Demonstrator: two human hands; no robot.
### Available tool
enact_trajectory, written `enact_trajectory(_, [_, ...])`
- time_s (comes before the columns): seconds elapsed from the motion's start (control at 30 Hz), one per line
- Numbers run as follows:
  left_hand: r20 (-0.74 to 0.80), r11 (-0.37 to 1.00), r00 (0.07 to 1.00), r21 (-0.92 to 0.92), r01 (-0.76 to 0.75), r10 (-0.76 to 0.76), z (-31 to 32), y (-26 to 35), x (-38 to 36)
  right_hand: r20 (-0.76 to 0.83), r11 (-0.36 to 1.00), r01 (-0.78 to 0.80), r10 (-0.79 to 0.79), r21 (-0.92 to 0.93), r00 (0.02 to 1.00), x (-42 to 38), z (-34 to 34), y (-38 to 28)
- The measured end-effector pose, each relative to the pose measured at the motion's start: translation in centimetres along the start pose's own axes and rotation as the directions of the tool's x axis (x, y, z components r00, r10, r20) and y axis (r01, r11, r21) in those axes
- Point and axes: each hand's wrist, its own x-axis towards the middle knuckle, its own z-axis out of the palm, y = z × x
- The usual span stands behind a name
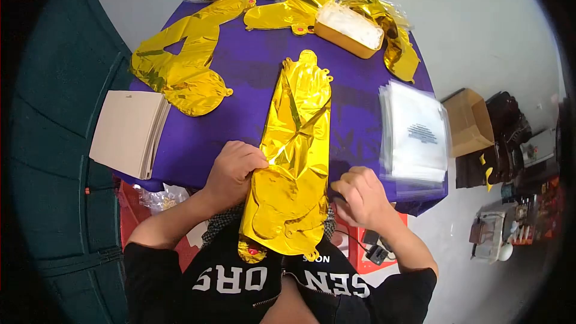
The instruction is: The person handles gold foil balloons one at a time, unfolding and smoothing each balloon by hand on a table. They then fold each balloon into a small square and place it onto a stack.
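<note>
A flat, folded gold foil balloon [294, 144] lies lengthwise in front of me, its near end hanging over the table edge toward my lap. It is creased, with small tabs at its far end. My left hand [240, 165] is closed on its left edge, the thumb and fingers pinching the foil about halfway along. Just off the right edge is my right hand [363, 198], with its fingers curled together. Whether anything is between those fingertips is hidden.
Unfolded gold foil balloons [192, 42] lie at the back left, another [288, 12] at the back. A gold tub with white contents [348, 30] stands back right. Cardboard sheets [126, 132] sit left and clear plastic bags [417, 135] right on the purple-covered table [240, 96].
</note>
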Motion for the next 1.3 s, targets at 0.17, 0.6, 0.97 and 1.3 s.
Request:
enact_trajectory(0.17, [-0.014,1.000,1.000,-0.009,-0.023,0.023,-0.1,0.0,-0.4,-0.080,0.997,-0.030,0.024,-0.073,0.997,0.8,2.3,-0.5])
enact_trajectory(0.6, [0.063,0.995,0.994,0.050,0.088,-0.091,-1.4,1.2,-1.1,-0.030,0.971,-0.162,0.170,0.175,0.985,1.8,3.2,-1.2])
enact_trajectory(0.97, [0.104,0.914,0.921,0.202,0.351,-0.376,-0.5,-0.2,-0.3,0.007,0.776,-0.484,0.526,0.404,0.850,2.0,4.2,-0.7])
enact_trajectory(1.3, [0.155,0.829,0.824,0.251,0.500,-0.545,-0.6,0.7,2.4,0.005,0.628,-0.668,0.727,0.400,0.687,3.5,4.7,-1.5])
